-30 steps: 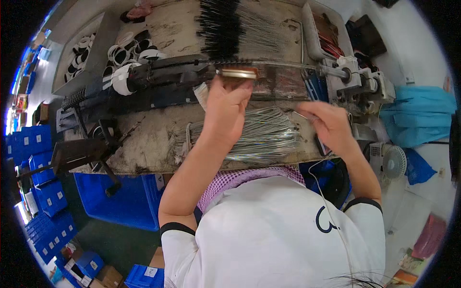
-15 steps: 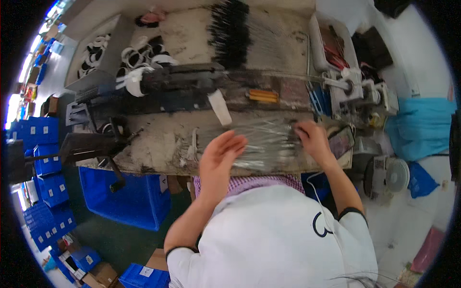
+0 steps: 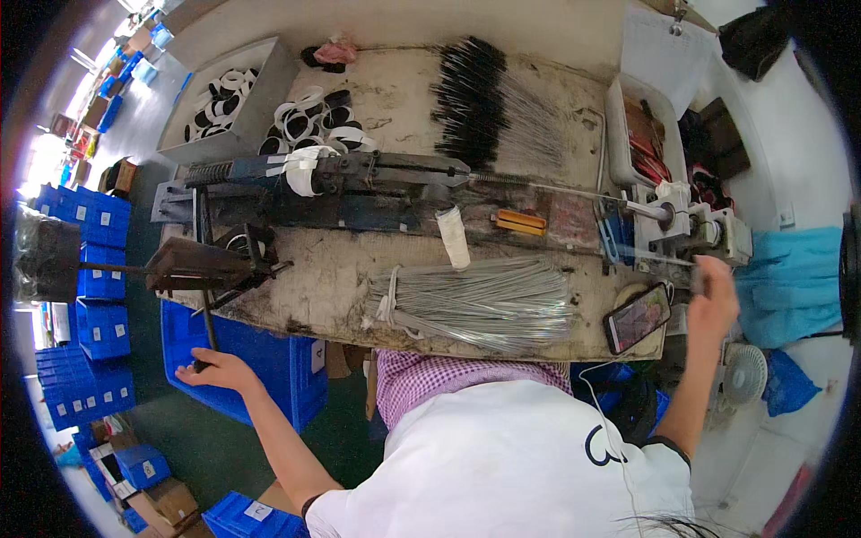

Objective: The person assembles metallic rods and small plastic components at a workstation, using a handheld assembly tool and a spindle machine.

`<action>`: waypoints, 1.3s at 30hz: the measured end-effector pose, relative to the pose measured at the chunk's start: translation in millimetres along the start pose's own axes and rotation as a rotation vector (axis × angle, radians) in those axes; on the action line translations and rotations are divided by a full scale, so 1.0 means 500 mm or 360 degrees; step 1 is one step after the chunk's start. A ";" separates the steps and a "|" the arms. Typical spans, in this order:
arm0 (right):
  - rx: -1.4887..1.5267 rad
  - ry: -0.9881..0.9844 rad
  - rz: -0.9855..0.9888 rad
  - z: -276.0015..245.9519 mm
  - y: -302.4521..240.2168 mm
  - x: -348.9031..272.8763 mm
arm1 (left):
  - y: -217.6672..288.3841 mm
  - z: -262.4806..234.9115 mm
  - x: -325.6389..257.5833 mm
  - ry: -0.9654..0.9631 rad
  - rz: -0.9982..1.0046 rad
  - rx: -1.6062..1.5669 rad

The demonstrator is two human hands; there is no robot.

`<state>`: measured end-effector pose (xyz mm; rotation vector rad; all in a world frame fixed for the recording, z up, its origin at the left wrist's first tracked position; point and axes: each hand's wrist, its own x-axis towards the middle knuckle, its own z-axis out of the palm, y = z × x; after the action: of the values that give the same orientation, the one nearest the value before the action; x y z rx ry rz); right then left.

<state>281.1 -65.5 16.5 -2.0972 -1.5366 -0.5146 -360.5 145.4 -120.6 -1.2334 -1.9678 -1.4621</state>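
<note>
My left hand (image 3: 215, 369) hangs low, off the near-left edge of the surface (image 3: 323, 296), fingers curled around the black knob at the bottom of a thin dark lever (image 3: 207, 334) that drops from the rusty bracket (image 3: 202, 264) above it. That grip looks closed on the knob, though the fingers hide most of it. My right hand (image 3: 713, 300) is raised at the far right end, blurred, beside the grey fittings of the machine (image 3: 691, 229); I cannot tell whether its grip is open or has hold of anything.

Between my arms, right in front of my body, lies the bundle of silvery wire rods (image 3: 475, 305), tied at its left end and fanned out to the right, probably laid there so either hand can draw from it. A phone (image 3: 638, 317) with a lit screen sits tilted at the near-right corner, just beside the rods' tips.

Beyond the rods runs a long dark blue machine (image 3: 359, 193) across the whole width, with an orange piece (image 3: 520, 221) on its bed and white tape (image 3: 305, 170) wrapped around it. Farther still, a sheaf of black-tipped rods (image 3: 475, 103) lies on the worn, stained top, near loose tape rolls (image 3: 314, 112) and a grey tray (image 3: 224, 94) holding more.

Blue crates (image 3: 99, 269) stack on the floor to my left, and a blue cloth (image 3: 789, 278) lies to my right.
</note>
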 end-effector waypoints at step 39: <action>0.1131 -0.0108 -0.0162 0.237 -0.263 0.209 | 0.717 0.015 -0.208 -0.2785 -0.1195 -0.2431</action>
<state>188.3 117.4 0.2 -1.5019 -1.5656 0.0804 -7.8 132.7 0.7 -3.6257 -1.6958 -3.0769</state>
